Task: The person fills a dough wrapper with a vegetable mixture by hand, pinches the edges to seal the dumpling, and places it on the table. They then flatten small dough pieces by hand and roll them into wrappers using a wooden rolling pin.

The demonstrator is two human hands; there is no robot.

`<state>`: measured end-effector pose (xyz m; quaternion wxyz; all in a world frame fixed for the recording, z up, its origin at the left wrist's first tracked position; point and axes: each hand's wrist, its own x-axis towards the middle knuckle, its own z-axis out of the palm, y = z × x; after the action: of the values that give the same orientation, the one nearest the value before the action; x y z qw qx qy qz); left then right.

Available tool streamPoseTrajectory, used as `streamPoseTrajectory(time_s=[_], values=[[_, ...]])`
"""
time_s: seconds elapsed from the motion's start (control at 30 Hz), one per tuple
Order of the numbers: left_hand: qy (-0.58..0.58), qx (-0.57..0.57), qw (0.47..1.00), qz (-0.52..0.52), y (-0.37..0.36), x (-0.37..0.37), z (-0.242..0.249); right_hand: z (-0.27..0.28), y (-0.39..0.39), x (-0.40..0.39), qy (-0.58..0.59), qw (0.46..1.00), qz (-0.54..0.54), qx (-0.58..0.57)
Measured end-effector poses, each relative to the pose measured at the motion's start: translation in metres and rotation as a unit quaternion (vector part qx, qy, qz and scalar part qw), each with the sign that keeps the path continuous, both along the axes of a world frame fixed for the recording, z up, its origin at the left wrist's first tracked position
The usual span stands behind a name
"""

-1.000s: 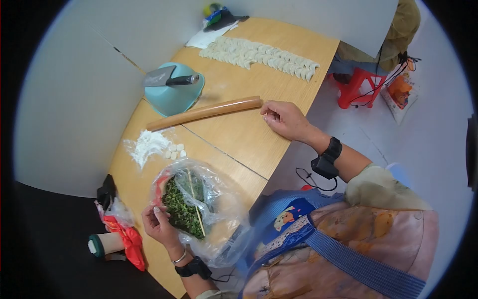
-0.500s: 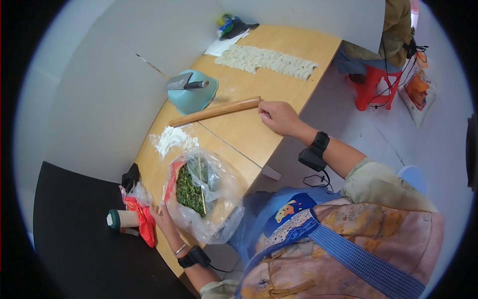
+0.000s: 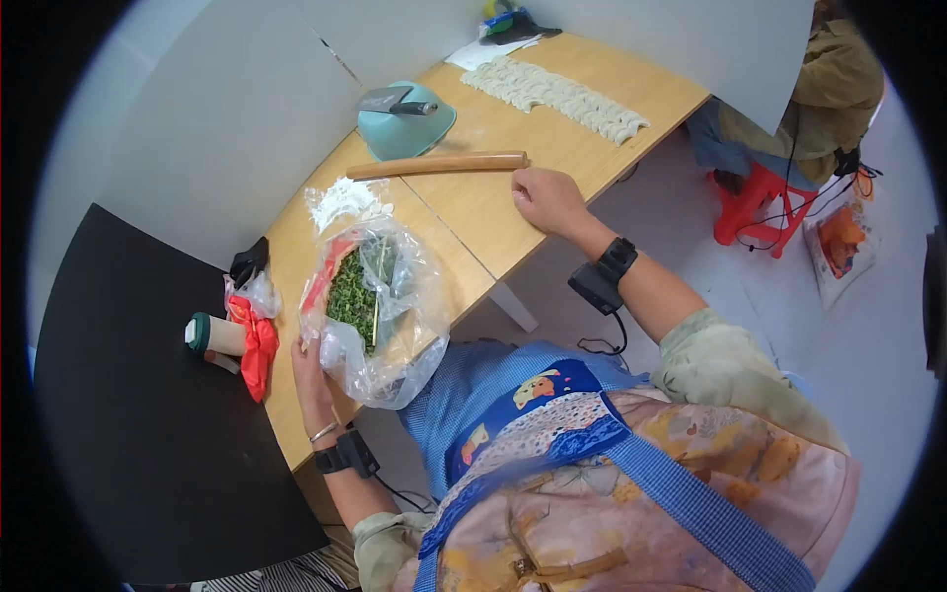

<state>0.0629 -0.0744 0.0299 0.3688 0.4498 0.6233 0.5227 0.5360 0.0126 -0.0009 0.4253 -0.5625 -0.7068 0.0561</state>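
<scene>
My left hand [image 3: 311, 365] is at the near left edge of a clear plastic bag [image 3: 419, 281], its fingers closed on the plastic. Inside the bag is a container of chopped greens [image 3: 347, 298] with a thin stick across it. My right hand [image 3: 548, 201] rests as a fist by the table edge, just below the right end of a wooden rolling pin [image 3: 439, 165]; nothing shows in it. White flour [image 3: 340, 202] lies between the pin and the bag. Rows of dumplings [image 3: 552, 97] cover the far part of the table.
An upturned teal bowl [image 3: 419, 133] carries a cleaver [image 3: 383, 99]. To the left are a red plastic bag [image 3: 258, 345] and a bottle with a green cap [image 3: 212, 333]. Another person sits on a red stool [image 3: 755, 205] at the right.
My view has shifted, so the table stands higher in the picture. My left hand has come closer to the bag's edge. The rolling pin appears unmoved, with my right fist still beside its end.
</scene>
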Motion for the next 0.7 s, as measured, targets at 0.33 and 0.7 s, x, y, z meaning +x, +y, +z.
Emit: streamPoseTrajectory(time_s=[0.33,0.7], values=[[0.074,0.041,0.996,0.031,0.0,0.013,-0.005,0.005,-0.001,-0.013,-0.074,0.997,-0.01,0.0],[-0.011,0.139,0.986,0.091,0.039,-0.063,-0.006,0.002,-0.004,-0.011,-0.075,0.997,-0.015,-0.023]])
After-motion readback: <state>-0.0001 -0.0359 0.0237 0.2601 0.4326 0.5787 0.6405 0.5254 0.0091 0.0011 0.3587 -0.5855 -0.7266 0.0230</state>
